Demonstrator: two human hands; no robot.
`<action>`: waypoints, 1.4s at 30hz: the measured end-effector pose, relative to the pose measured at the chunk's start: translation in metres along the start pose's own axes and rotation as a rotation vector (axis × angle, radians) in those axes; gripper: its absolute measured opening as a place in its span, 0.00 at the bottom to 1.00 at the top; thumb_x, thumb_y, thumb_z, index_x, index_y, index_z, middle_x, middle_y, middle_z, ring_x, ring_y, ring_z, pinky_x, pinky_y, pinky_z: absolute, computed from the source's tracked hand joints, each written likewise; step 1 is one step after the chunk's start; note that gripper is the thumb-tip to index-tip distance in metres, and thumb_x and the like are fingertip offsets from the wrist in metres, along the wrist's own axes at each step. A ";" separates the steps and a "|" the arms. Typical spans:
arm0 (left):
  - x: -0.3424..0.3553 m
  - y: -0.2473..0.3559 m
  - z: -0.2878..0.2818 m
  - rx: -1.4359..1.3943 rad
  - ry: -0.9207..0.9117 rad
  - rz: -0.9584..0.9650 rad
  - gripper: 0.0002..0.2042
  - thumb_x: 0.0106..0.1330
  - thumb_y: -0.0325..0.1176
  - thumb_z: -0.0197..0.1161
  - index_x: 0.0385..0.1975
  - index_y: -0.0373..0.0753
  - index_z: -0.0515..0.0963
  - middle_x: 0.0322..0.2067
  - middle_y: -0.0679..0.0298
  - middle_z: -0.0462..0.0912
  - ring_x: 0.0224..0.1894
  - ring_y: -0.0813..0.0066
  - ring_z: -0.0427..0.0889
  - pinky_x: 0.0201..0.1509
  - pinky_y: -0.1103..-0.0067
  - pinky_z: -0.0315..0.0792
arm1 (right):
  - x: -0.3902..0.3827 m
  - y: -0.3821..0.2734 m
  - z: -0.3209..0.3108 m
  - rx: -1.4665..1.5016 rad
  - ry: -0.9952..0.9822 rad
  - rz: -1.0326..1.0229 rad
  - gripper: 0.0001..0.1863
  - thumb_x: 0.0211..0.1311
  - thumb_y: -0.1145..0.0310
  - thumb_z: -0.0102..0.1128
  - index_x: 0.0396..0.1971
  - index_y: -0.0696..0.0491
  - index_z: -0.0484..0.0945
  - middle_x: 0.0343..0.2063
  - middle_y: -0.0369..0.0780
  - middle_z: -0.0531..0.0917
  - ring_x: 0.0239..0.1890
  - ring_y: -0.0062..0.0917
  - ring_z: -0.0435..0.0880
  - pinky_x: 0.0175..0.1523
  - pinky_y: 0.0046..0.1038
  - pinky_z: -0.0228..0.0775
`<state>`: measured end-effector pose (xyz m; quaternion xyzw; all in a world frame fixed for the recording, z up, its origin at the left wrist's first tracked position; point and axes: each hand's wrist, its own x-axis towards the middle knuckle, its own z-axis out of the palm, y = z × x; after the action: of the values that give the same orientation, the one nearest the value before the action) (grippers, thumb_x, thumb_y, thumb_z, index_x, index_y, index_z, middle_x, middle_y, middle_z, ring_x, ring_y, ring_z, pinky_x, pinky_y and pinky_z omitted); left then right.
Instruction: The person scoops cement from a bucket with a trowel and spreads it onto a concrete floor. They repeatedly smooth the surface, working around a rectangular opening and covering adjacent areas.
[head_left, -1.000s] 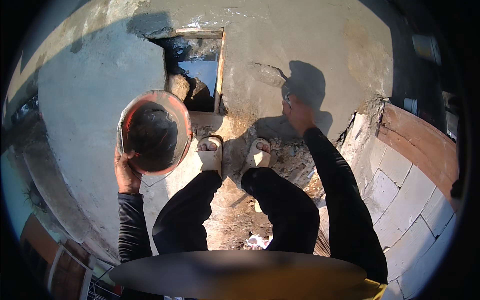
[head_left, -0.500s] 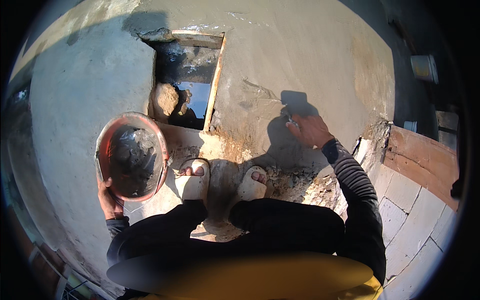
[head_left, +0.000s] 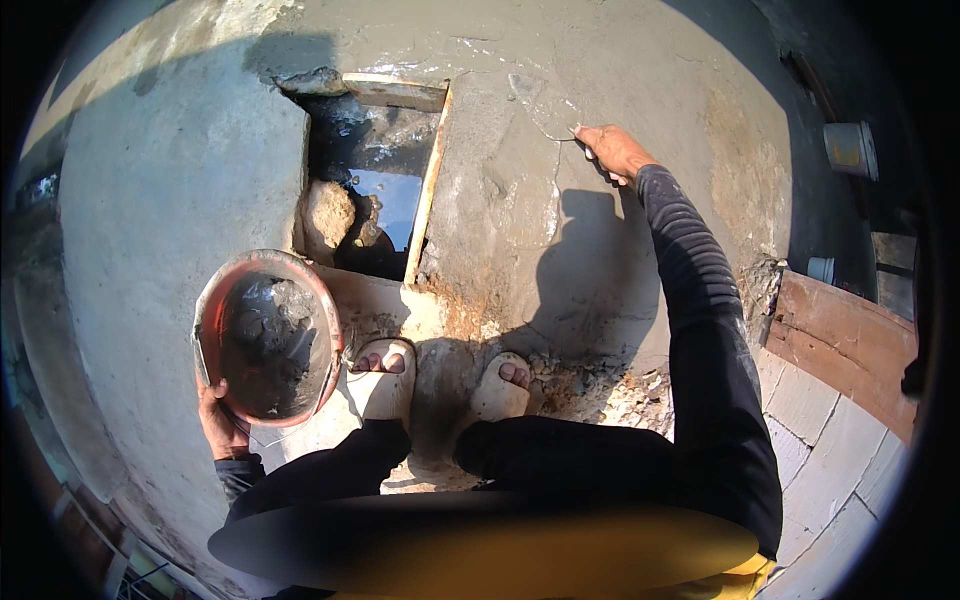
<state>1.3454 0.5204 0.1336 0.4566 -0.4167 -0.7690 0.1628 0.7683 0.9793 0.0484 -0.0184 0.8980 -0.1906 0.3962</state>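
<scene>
My left hand point(head_left: 222, 425) is closed on the lower left side of a reddish bucket point(head_left: 208, 330) with a wire handle. Grey wet mortar point(head_left: 275, 335) lies inside the bucket. My right arm stretches far forward, and my right hand point(head_left: 612, 152) is closed round the handle of a trowel. The trowel's blade point(head_left: 535, 105) rests on the wet grey cement surface point(head_left: 640, 80) and is smeared with the same grey, so its outline is hard to make out. My fingers cover most of the handle.
A square pit point(head_left: 385, 200) with dark water, a rock point(head_left: 330, 215) and a wooden edge strip point(head_left: 428, 190) lies ahead of my sandalled feet point(head_left: 382, 385). Broken rubble point(head_left: 610, 395) borders the cement. Pale blocks point(head_left: 815, 450), a reddish slab point(head_left: 840, 330) and a white bucket point(head_left: 848, 150) stand right.
My right hand has moved forward over the cement with the trowel, out of my shadow. My left hand keeps its hold on the bucket; the view has shifted slightly.
</scene>
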 end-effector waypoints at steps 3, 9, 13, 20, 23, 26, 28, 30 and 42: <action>0.001 0.000 -0.009 0.002 0.035 -0.047 0.36 0.59 0.25 0.60 0.74 0.38 0.66 0.65 0.56 0.77 0.63 0.59 0.79 0.71 0.66 0.73 | -0.026 -0.010 0.018 0.180 -0.175 0.077 0.31 0.77 0.38 0.49 0.27 0.51 0.76 0.11 0.31 0.66 0.11 0.19 0.68 0.16 0.31 0.60; 0.005 -0.004 -0.022 0.014 0.066 -0.078 0.36 0.59 0.26 0.60 0.74 0.38 0.66 0.63 0.57 0.78 0.62 0.62 0.80 0.69 0.68 0.75 | -0.102 0.012 0.072 -0.256 -0.364 -0.101 0.31 0.79 0.42 0.47 0.34 0.57 0.81 0.19 0.41 0.79 0.20 0.32 0.81 0.30 0.36 0.75; 0.007 -0.010 -0.019 -0.010 -0.003 -0.027 0.37 0.59 0.26 0.61 0.74 0.37 0.66 0.65 0.56 0.77 0.63 0.60 0.79 0.71 0.67 0.72 | -0.098 0.008 0.068 -0.711 -0.070 -0.384 0.30 0.77 0.44 0.49 0.48 0.59 0.85 0.37 0.53 0.89 0.40 0.44 0.90 0.52 0.43 0.80; 0.008 -0.007 -0.009 0.038 0.005 -0.039 0.36 0.59 0.25 0.60 0.74 0.36 0.67 0.66 0.56 0.77 0.65 0.61 0.78 0.73 0.68 0.70 | -0.041 -0.040 0.019 -0.338 0.008 -0.101 0.30 0.77 0.41 0.50 0.37 0.57 0.83 0.19 0.44 0.82 0.19 0.33 0.83 0.29 0.38 0.78; 0.008 -0.009 -0.007 0.028 0.031 -0.033 0.36 0.59 0.25 0.59 0.74 0.36 0.67 0.66 0.56 0.77 0.65 0.61 0.77 0.73 0.68 0.70 | -0.055 -0.034 0.048 -0.014 -0.194 0.022 0.31 0.77 0.39 0.49 0.31 0.55 0.78 0.11 0.36 0.71 0.10 0.25 0.71 0.18 0.33 0.68; 0.009 -0.010 -0.010 0.018 0.044 -0.038 0.37 0.59 0.25 0.58 0.74 0.36 0.66 0.67 0.56 0.76 0.66 0.61 0.76 0.74 0.68 0.69 | -0.085 -0.017 0.090 -0.106 -0.366 -0.031 0.34 0.78 0.38 0.47 0.40 0.58 0.82 0.17 0.39 0.76 0.16 0.27 0.77 0.24 0.34 0.73; 0.009 -0.011 -0.013 0.020 0.076 -0.055 0.36 0.59 0.25 0.59 0.74 0.36 0.67 0.68 0.56 0.75 0.67 0.60 0.76 0.74 0.67 0.69 | -0.102 -0.006 0.107 -0.237 -0.410 -0.128 0.35 0.78 0.38 0.46 0.46 0.60 0.84 0.23 0.43 0.83 0.23 0.31 0.85 0.31 0.36 0.79; 0.014 -0.010 -0.014 0.017 0.070 -0.047 0.36 0.59 0.25 0.59 0.74 0.36 0.66 0.68 0.56 0.75 0.67 0.60 0.76 0.74 0.67 0.69 | -0.105 0.001 0.107 -0.527 -0.178 -0.361 0.36 0.78 0.38 0.46 0.49 0.60 0.85 0.31 0.47 0.87 0.33 0.37 0.89 0.42 0.40 0.81; 0.021 -0.011 -0.030 0.031 0.023 -0.068 0.36 0.60 0.26 0.59 0.74 0.36 0.66 0.67 0.54 0.75 0.67 0.57 0.76 0.75 0.64 0.69 | -0.070 0.021 0.036 0.106 -0.134 0.063 0.33 0.76 0.36 0.51 0.21 0.52 0.75 0.11 0.30 0.67 0.10 0.18 0.67 0.14 0.27 0.58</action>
<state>1.3606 0.4991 0.1054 0.4819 -0.4110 -0.7621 0.1344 0.8446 1.0000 0.0685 0.0180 0.8582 -0.2238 0.4617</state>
